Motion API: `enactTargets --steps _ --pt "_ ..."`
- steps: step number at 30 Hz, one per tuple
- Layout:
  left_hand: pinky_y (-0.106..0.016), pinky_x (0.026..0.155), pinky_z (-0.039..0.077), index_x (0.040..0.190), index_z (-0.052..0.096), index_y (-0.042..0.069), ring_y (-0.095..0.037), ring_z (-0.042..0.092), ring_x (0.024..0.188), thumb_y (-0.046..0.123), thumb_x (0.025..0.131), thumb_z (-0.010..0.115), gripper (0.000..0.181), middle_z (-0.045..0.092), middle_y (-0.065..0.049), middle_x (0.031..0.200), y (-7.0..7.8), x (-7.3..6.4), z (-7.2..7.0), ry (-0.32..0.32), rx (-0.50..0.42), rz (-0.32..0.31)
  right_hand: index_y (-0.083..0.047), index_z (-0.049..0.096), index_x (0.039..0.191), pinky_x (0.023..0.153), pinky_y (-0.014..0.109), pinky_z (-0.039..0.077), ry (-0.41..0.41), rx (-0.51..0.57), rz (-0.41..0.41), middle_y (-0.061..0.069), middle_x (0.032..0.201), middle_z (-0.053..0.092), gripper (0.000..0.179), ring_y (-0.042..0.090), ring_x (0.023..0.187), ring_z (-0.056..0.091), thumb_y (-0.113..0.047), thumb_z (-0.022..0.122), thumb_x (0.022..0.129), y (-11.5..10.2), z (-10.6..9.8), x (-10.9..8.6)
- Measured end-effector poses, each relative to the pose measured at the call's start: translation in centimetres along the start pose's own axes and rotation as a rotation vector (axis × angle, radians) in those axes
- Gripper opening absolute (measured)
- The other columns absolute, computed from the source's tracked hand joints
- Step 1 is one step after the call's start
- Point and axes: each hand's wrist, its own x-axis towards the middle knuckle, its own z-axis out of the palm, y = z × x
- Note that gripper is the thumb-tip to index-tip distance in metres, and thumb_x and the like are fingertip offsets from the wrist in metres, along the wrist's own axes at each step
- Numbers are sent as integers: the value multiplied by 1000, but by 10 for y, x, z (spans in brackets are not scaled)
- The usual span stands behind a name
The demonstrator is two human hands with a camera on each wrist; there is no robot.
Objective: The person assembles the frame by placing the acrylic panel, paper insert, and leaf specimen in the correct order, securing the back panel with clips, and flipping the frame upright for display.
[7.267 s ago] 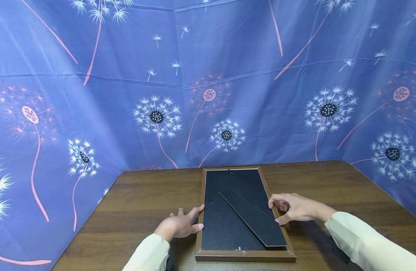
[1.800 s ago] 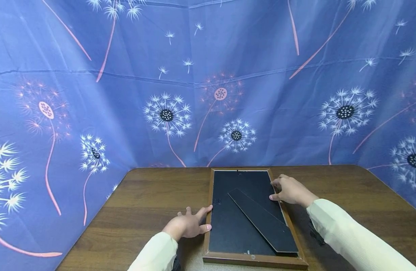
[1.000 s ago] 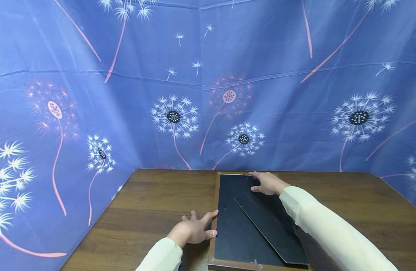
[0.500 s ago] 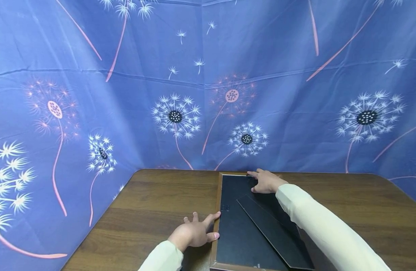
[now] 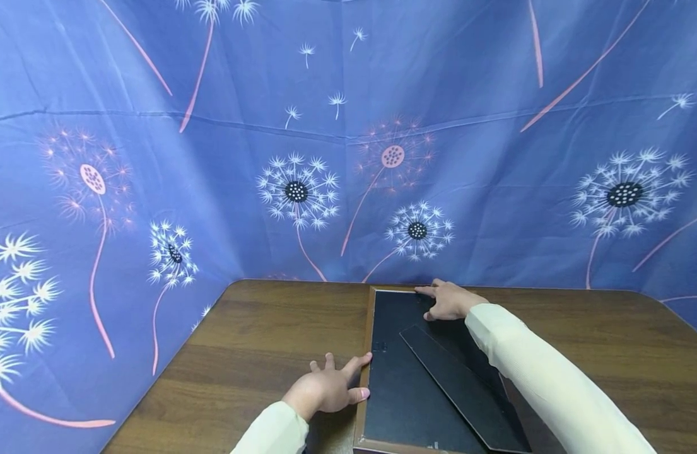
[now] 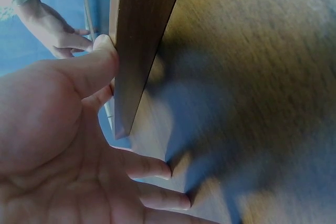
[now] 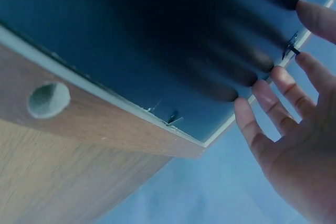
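wooden frame (image 6: 140, 32) meets left hand (image 5: 328, 386) at side, right hand (image 5: 450, 301) at far end.

Left hand (image 6: 63, 145) — touching wooden frame (image 6: 142, 35), right hand (image 6: 48, 29) beyond; shadowed wooden tabletop (image 6: 257, 51) alongside

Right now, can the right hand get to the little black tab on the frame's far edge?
Probably yes: the right hand has a fingertip right by the black tab, with nothing seen between them.
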Motion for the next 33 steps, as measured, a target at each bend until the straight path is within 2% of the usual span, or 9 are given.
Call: enactTargets --steps 6,16,23,33 --pt "-79 96 36 156 33 38 -69 30 134 44 100 59 62 30 -39 153 1 0 -1 5 -16 1 -7 49 150 100 60 45 29 28 3 27 130 50 70 48 121 52 -24 76 87 -1 -2 -3" --pt "-80 97 33 155 34 38 -69 26 136 42 100 60 61 28 -39 154 1 -1 -1 -2 -51 -9 -9 54 148 102 59 43 26 56 41 27 131 51 67 45 119 54 -23 78 87 -3 -3 -1" --pt "-80 98 32 155 34 37 -69 26 135 43 100 60 61 28 -41 154 0 -1 -1 3 -47 -5 -10 56 146 108 62 37 12 16 53 35 146 41 64 52 133 43 -24 77 88 -5 -5 -1" --pt "-81 97 32 156 33 38 -69 26 135 43 100 59 62 27 -40 154 1 -1 0 -10 -41 -13 -14 56 147 109 64 35 -8 -64 73 33 155 33 58 53 141 35 -34 72 95 -11 -5 -4"
